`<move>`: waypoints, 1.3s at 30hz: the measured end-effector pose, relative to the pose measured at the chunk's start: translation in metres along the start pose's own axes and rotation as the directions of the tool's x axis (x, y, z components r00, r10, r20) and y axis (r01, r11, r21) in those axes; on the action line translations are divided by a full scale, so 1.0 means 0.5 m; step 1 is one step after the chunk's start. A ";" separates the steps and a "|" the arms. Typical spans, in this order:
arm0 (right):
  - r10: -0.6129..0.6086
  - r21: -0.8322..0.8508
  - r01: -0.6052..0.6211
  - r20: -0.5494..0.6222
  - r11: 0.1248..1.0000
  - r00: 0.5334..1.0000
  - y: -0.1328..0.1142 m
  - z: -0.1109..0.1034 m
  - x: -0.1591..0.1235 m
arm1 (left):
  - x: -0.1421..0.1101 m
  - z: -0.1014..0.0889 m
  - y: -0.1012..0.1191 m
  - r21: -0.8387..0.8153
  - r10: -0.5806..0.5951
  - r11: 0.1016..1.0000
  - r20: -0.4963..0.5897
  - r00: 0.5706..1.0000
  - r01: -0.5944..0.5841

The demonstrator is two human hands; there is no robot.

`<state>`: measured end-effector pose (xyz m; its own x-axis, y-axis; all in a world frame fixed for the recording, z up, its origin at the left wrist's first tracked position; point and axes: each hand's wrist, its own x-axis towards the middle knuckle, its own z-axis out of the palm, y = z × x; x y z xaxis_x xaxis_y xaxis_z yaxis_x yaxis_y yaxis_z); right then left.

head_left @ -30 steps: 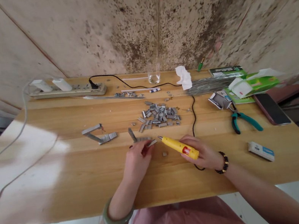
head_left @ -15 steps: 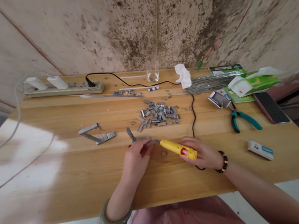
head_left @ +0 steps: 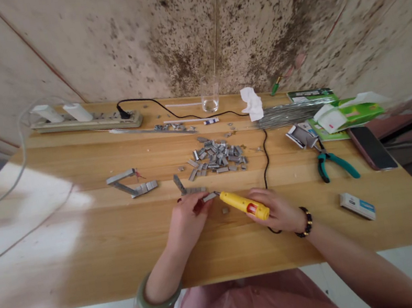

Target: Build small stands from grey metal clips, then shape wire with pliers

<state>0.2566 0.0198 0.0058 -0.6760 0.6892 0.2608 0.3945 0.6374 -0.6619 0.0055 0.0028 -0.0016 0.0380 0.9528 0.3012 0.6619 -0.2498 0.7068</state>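
Observation:
Between its pinched fingertips, my left hand point(head_left: 190, 219) holds a small flat grey strip point(head_left: 209, 197). My right hand point(head_left: 275, 209) grips a yellow soldering iron point(head_left: 242, 205) with a red window in its handle. The iron's thin tip touches or nearly touches the strip's right end; I cannot tell which. Just behind my left fingers stands a grey angled piece point(head_left: 179, 184), partly hidden by the hand. A heap of small grey blocks point(head_left: 219, 156) lies beyond both hands. Farther left rests a bent grey frame point(head_left: 131, 183) made of joined blocks.
A black cord point(head_left: 266, 159) runs over the table from a power strip point(head_left: 89, 122). At the right are teal-handled pliers point(head_left: 336, 165), small boxes point(head_left: 357, 206), a phone point(head_left: 372, 147) and a tissue pack point(head_left: 350, 112). Near the wall stand a glass point(head_left: 210, 101) and thin wires point(head_left: 290, 113).
The strip in my left fingers has tilted slightly and its top looks brighter. Both hands keep nearly the same place, with the iron still at the strip's end.

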 end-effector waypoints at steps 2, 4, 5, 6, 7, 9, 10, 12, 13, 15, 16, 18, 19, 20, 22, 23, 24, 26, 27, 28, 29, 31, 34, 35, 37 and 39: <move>0.000 0.004 0.000 0.011 1.000 1.000 -0.001 0.000 0.000 | -0.001 0.001 -0.001 -0.006 -0.009 1.000 0.011 1.000 0.009; -0.011 0.005 0.011 0.013 1.000 1.000 -0.001 0.000 0.001 | -0.001 0.002 -0.001 -0.012 -0.005 1.000 0.018 1.000 0.006; -0.017 0.004 0.017 0.013 1.000 1.000 -0.001 0.000 0.001 | -0.001 0.002 -0.001 -0.016 -0.003 1.000 0.019 1.000 0.003; -0.020 0.000 0.020 0.013 1.000 1.000 0.000 -0.001 0.001 | -0.001 0.002 -0.001 -0.019 -0.002 1.000 0.019 1.000 0.002; -0.018 -0.008 0.018 0.015 1.000 1.000 0.000 -0.001 0.001 | 0.000 0.001 0.000 -0.021 -0.004 1.000 0.015 1.000 0.004; -0.013 -0.023 0.013 0.023 1.000 1.000 0.002 -0.001 0.000 | 0.000 0.001 0.001 -0.024 -0.010 1.000 0.009 1.000 0.010; -0.015 -0.029 0.015 0.022 0.999 1.000 0.002 0.000 0.000 | 0.000 0.001 0.001 -0.024 -0.010 1.000 0.009 1.000 0.011; -0.028 -0.031 0.028 0.017 0.999 0.999 0.003 0.001 0.000 | 0.000 0.001 0.001 -0.019 -0.006 1.000 0.015 1.000 0.007; -0.033 -0.028 0.033 0.018 0.999 0.999 0.003 0.001 -0.001 | 0.000 0.001 0.000 -0.016 -0.003 1.000 0.019 1.000 0.004; -0.027 -0.027 0.027 0.024 0.999 0.999 0.003 0.002 -0.001 | 0.000 0.002 -0.001 -0.009 -0.001 1.000 0.026 1.000 0.002; -0.018 -0.029 0.019 0.032 0.999 0.999 0.003 0.002 -0.001 | -0.001 0.003 -0.002 -0.007 -0.001 1.000 0.028 1.000 0.002; -0.008 -0.036 0.009 0.035 0.999 0.999 0.003 0.001 0.000 | 0.000 0.003 -0.002 -0.002 -0.002 1.000 0.030 1.000 0.002; -0.005 -0.040 0.006 0.033 0.999 0.999 0.002 0.001 0.000 | 0.000 0.003 -0.002 -0.001 -0.004 1.000 0.030 1.000 0.004; -0.002 -0.043 0.004 0.031 0.999 1.000 0.002 0.000 0.000 | 0.000 0.002 -0.001 -0.001 -0.007 1.000 0.027 1.000 0.007; 0.002 -0.048 -0.001 0.032 0.999 0.999 0.001 -0.002 0.001 | 0.000 0.001 0.000 -0.003 -0.016 1.000 0.021 1.000 0.016; 0.004 -0.048 -0.002 0.036 0.999 0.999 0.001 -0.002 0.002 | 0.001 0.000 0.001 -0.005 -0.019 1.000 0.020 1.000 0.019; 0.005 -0.045 -0.003 0.043 0.999 0.999 0.001 -0.002 0.002 | 0.001 0.000 0.002 -0.006 -0.019 1.000 0.019 1.000 0.019; 0.004 -0.039 -0.001 0.056 0.999 0.998 0.001 -0.002 0.002 | 0.001 0.000 0.003 -0.003 -0.008 1.000 0.021 1.000 0.008; 0.002 -0.037 0.000 0.060 0.999 0.998 0.002 -0.002 0.002 | 0.001 0.000 0.003 -0.001 -0.002 1.000 0.021 1.000 0.002; 0.003 -0.036 -0.001 0.060 0.999 0.998 0.003 -0.002 0.002 | 0.001 0.000 0.003 0.000 0.000 1.000 0.020 1.000 0.000; 0.005 -0.038 -0.003 0.057 0.999 0.998 0.004 -0.001 0.002 | 0.001 0.000 0.003 0.000 0.000 1.000 0.020 1.000 0.000; 0.018 -0.044 -0.016 0.045 0.999 0.999 0.007 -0.001 0.001 | 0.002 0.000 0.003 -0.004 -0.015 1.000 0.018 1.000 0.015; 0.041 -0.050 -0.039 0.037 0.998 0.998 0.007 -0.002 0.001 | 0.002 0.000 0.001 -0.017 -0.038 0.999 0.015 0.999 0.039; 0.042 -0.050 -0.040 0.036 0.998 0.998 0.007 -0.003 0.001 | 0.002 0.000 0.000 -0.021 -0.044 0.999 0.013 0.999 0.044; 0.038 -0.054 -0.037 0.030 0.998 0.999 0.004 -0.006 0.003 | 0.001 -0.001 -0.001 -0.023 -0.052 0.998 0.013 0.999 0.052; 0.045 -0.084 -0.045 0.005 0.995 0.999 0.003 -0.011 0.004 | 0.001 -0.002 -0.002 -0.017 -0.059 0.998 0.018 0.998 0.059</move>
<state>0.2594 0.0241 0.0090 -0.6603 0.7158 0.2273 0.4750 0.6325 -0.6118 0.0045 0.0032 -0.0015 0.0127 0.9689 0.2473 0.6504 -0.1958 0.7339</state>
